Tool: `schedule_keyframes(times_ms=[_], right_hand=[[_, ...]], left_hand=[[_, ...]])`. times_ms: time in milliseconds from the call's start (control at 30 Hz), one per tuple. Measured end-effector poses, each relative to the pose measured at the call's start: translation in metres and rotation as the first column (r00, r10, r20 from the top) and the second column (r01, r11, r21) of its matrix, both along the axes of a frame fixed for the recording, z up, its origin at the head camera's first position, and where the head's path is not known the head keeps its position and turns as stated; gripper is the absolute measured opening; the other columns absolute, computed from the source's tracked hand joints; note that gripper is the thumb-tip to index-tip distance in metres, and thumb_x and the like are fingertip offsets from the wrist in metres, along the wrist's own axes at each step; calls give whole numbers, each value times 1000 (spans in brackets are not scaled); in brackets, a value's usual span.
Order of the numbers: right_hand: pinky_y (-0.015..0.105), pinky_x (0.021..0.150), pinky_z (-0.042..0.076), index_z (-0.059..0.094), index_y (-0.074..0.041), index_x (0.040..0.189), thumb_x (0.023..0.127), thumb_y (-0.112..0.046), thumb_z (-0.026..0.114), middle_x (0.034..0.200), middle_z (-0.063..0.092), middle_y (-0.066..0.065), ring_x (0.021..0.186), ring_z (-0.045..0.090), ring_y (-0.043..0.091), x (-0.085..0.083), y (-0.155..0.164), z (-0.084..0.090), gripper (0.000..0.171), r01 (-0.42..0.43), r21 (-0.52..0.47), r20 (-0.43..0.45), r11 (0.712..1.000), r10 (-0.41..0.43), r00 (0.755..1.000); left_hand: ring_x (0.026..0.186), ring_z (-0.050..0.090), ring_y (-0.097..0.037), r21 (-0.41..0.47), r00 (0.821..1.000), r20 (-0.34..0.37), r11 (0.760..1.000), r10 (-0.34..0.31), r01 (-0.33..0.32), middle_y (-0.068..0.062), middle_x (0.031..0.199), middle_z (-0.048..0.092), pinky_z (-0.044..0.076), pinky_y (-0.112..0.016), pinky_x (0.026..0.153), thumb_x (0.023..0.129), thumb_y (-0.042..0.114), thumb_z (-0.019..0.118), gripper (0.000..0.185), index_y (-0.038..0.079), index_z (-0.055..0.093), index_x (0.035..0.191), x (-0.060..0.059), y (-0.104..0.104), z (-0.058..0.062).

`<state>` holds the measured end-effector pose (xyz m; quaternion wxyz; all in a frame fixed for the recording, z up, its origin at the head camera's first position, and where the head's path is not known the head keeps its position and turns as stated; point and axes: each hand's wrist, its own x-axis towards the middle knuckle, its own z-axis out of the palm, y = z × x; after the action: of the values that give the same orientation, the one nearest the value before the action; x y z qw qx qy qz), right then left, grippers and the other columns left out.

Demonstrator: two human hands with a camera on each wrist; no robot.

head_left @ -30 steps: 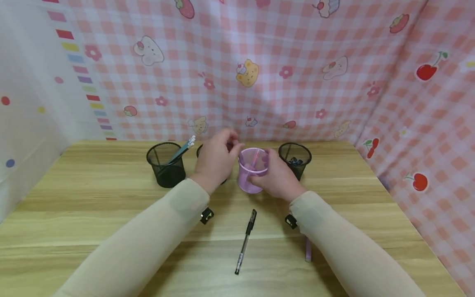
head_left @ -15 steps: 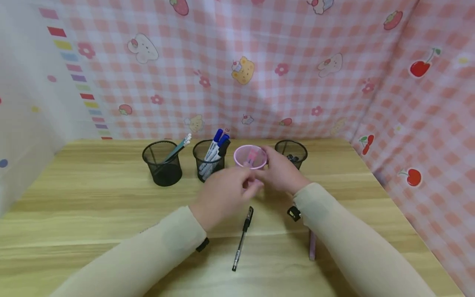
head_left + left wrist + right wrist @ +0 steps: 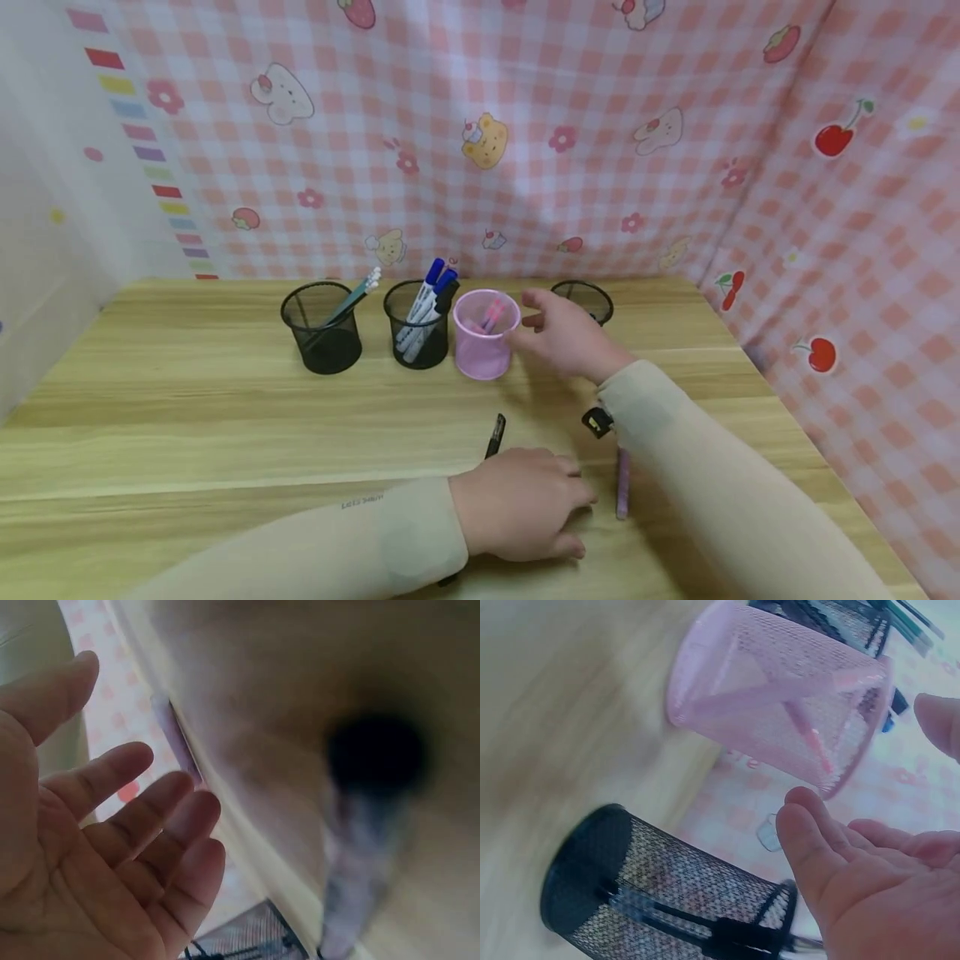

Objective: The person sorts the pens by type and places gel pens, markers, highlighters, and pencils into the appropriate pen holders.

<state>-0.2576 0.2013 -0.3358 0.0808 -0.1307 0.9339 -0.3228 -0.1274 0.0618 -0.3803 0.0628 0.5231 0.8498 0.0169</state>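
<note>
My left hand (image 3: 525, 504) is held low over the front of the table, fingers spread, with nothing in it. A black-capped gel pen (image 3: 495, 435) lies partly hidden beneath that arm; it appears blurred and close in the left wrist view. Beyond the left fingertips lies a slim mauve pen-like stick (image 3: 622, 485). Beside a pink mesh pen cup (image 3: 482, 357) is my right hand (image 3: 573, 337), its fingers loosely bent. Whether a fingertip touches the cup's rim I cannot tell. Pink pens (image 3: 806, 731) lean inside the cup.
Left of the pink cup stand a black mesh cup (image 3: 420, 346) of blue- and black-capped markers and another (image 3: 330, 350) with green pencils. Partly behind my right hand, a third black cup (image 3: 675, 859) holds black pens. A checked cloth (image 3: 420, 125) hangs at the back.
My left hand has swung from the cups down to the table's front, passing over the black pen. My right hand has let go of the pink cup, which sits slightly further left.
</note>
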Motion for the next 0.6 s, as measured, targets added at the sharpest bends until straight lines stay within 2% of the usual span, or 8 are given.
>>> schedule_keyframes(times_ms=[100,200,333,400,467,600], right_hand=[[48,109,54,35,-4,162,100,-36,71,163,47,15,138,61,32,-1,1,6,79,-12,-32,-13,999,11,1000],[48,107,55,36,-3,161,102,-35,70,162,48,16,138,60,34,0,3,11,76,-10,-73,-18,997,9,1000],[47,106,56,37,-3,161,103,-35,69,161,48,16,138,60,34,-1,4,14,74,1,-102,-8,995,-1,1000],[46,105,57,37,-3,161,103,-34,69,162,48,17,138,60,34,-1,4,14,73,2,-103,-2,995,-3,1000],[46,104,57,37,-2,161,103,-33,69,162,47,17,138,60,34,-1,4,13,73,7,-106,3,994,-7,1000],[46,104,57,37,-2,161,103,-35,68,162,47,16,138,60,34,0,4,12,73,13,-91,-3,996,-13,1000]], left_hand=[[124,62,-11,-40,1000,-10,999,-3,3,9,140,62,52,-30,104,94,66,68,56,32,64,139,2,8,-3],[141,53,-16,-92,1000,13,996,-11,12,10,160,48,48,-34,112,93,71,65,74,34,50,155,3,18,-5],[150,40,-16,-177,999,26,984,-22,26,14,170,30,43,-35,118,92,76,60,84,39,35,163,6,32,-7],[148,41,-16,-199,1000,8,980,-18,20,16,169,31,43,-35,117,91,78,60,83,40,37,162,8,37,-7],[147,42,-15,-205,1000,10,979,3,0,17,166,36,42,-35,117,91,79,60,79,39,46,157,10,40,-6],[127,56,-8,-168,999,-18,985,30,-32,17,137,60,47,-28,107,90,75,64,58,34,68,130,13,35,-4]])
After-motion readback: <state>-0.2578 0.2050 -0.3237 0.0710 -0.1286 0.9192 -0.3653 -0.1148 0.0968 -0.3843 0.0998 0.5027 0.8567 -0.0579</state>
